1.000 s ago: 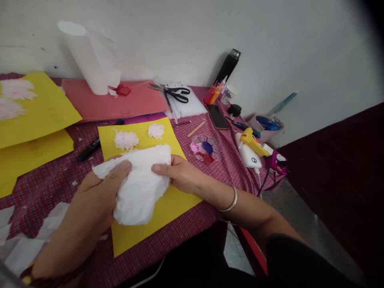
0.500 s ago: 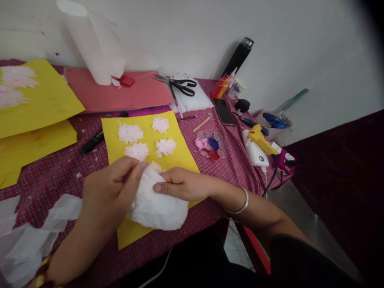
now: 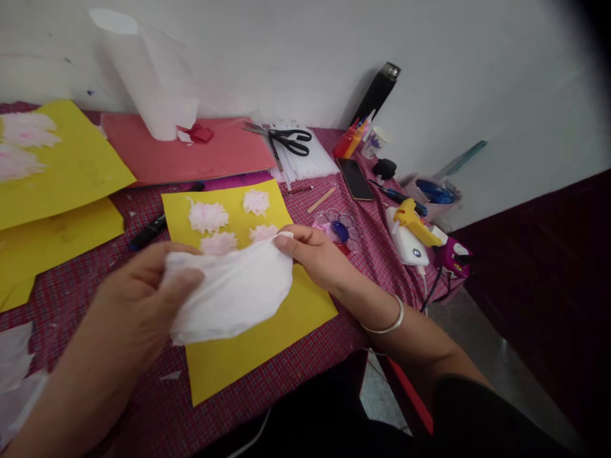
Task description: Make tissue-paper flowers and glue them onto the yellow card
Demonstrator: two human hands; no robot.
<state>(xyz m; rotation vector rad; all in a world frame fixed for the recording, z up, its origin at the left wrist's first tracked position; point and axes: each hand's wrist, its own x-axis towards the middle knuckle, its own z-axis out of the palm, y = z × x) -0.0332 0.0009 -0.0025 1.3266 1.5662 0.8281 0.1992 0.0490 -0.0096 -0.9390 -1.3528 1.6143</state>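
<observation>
Both my hands hold one piece of white tissue paper (image 3: 233, 292) stretched between them above a yellow sheet (image 3: 267, 331). My left hand (image 3: 143, 299) pinches its left edge with thumb and fingers closed. My right hand (image 3: 317, 254), with a silver bangle on the wrist, pinches the upper right corner. Behind the tissue, several pinkish-white tissue flowers (image 3: 207, 216) lie on the yellow sheet.
A paint palette (image 3: 338, 229), yellow glue gun (image 3: 415, 219), white power bank (image 3: 405, 245), phone (image 3: 356, 178), scissors (image 3: 286, 137), black marker (image 3: 147, 230), black flask (image 3: 377, 95), white paper roll (image 3: 147, 76), red sheet (image 3: 191, 152) and more yellow sheets (image 3: 52, 172) lie on the red checked cloth (image 3: 76, 280).
The tissue was bunched low between my hands; now it is pulled out wider and lifted, with my right hand moved up and right to its corner.
</observation>
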